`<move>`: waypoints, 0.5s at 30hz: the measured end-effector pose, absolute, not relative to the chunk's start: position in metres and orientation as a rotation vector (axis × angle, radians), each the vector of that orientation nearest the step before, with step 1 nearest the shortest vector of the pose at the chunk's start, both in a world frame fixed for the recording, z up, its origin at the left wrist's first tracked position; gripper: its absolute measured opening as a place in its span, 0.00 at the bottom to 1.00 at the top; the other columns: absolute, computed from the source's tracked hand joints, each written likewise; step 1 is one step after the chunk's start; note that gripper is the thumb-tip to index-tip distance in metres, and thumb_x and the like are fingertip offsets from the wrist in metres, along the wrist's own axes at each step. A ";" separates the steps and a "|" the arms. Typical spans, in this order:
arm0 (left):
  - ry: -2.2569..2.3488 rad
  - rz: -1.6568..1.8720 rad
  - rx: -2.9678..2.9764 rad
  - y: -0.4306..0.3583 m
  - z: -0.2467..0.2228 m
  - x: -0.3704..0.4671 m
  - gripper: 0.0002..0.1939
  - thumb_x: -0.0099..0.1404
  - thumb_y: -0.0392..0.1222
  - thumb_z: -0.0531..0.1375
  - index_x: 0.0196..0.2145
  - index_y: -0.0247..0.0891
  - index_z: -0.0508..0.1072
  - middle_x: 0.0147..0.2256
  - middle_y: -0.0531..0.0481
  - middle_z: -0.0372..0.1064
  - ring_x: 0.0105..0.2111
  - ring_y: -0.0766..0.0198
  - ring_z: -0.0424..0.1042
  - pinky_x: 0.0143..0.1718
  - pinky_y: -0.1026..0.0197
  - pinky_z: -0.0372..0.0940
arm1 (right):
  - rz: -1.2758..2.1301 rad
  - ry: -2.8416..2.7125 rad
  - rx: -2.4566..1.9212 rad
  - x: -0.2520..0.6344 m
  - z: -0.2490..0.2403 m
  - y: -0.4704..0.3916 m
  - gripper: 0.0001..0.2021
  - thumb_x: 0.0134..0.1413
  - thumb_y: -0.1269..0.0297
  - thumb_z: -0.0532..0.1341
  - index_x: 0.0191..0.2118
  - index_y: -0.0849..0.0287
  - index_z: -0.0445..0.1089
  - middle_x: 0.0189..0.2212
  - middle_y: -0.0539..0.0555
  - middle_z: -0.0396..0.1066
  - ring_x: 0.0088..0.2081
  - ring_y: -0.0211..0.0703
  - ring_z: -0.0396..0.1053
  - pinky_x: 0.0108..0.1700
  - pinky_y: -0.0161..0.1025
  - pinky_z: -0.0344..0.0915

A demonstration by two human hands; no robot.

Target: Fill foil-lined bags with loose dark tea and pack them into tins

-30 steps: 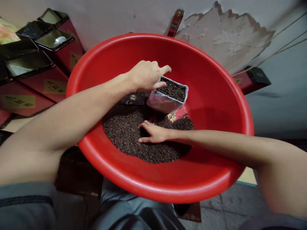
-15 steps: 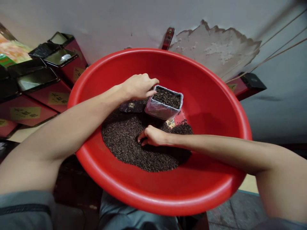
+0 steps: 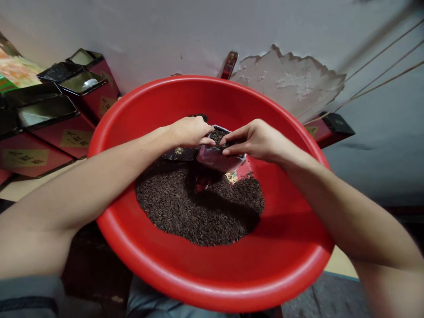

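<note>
My left hand (image 3: 190, 131) grips the left rim of a small tin (image 3: 218, 160), its thumb and fingers pinching the edge. A clear plastic liner wraps over the tin, and dark dried tea leaves fill it near the top. Over the tin's mouth, my right hand (image 3: 255, 140) is closed with thumb and fingertips drawn together at the leaves, a few dark leaves showing between them. Below the tin spreads a heap of loose tea leaves (image 3: 198, 212) in a wide red basin (image 3: 218, 282). A dark lid (image 3: 179, 153) lies by the tin's left side.
Several red and black tins (image 3: 74, 132) with yellow labels stand at the left, some with open tops. Behind the basin, a peeling wall (image 3: 288, 81) rises close. Another tin (image 3: 333, 128) lies at the right, near taut cords (image 3: 377, 86).
My right hand has lifted out of the loose leaves and moved up and right to the tin's mouth. My left hand keeps its hold on the rim. The view has shifted slightly.
</note>
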State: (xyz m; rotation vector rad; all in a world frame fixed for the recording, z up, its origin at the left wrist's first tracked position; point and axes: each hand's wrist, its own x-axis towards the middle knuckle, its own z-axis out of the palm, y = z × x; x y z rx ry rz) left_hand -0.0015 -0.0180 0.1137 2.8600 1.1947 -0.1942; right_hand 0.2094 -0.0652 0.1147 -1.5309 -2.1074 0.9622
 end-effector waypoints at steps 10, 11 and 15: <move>1.251 -0.154 2.954 -0.038 0.126 0.010 0.22 0.76 0.53 0.59 0.53 0.34 0.82 0.47 0.34 0.80 0.49 0.48 0.79 0.47 0.54 0.68 | 0.374 -2.155 -1.735 0.250 0.109 -0.037 0.12 0.50 0.69 0.73 0.43 0.54 0.86 0.33 0.52 0.83 0.39 0.48 0.80 0.49 0.42 0.76; 1.184 -0.163 2.961 -0.048 0.127 0.015 0.21 0.75 0.52 0.61 0.52 0.34 0.83 0.47 0.33 0.80 0.48 0.47 0.79 0.47 0.53 0.69 | 0.365 -2.177 -1.720 0.252 0.109 -0.036 0.12 0.51 0.69 0.72 0.43 0.54 0.86 0.33 0.52 0.83 0.39 0.48 0.81 0.50 0.42 0.76; 0.700 -0.515 2.830 -0.096 0.094 0.033 0.21 0.60 0.56 0.74 0.40 0.35 0.87 0.38 0.35 0.83 0.39 0.45 0.82 0.40 0.51 0.73 | 0.380 -2.239 -1.590 0.259 0.108 -0.033 0.11 0.54 0.67 0.71 0.44 0.54 0.86 0.40 0.53 0.84 0.43 0.49 0.81 0.53 0.43 0.77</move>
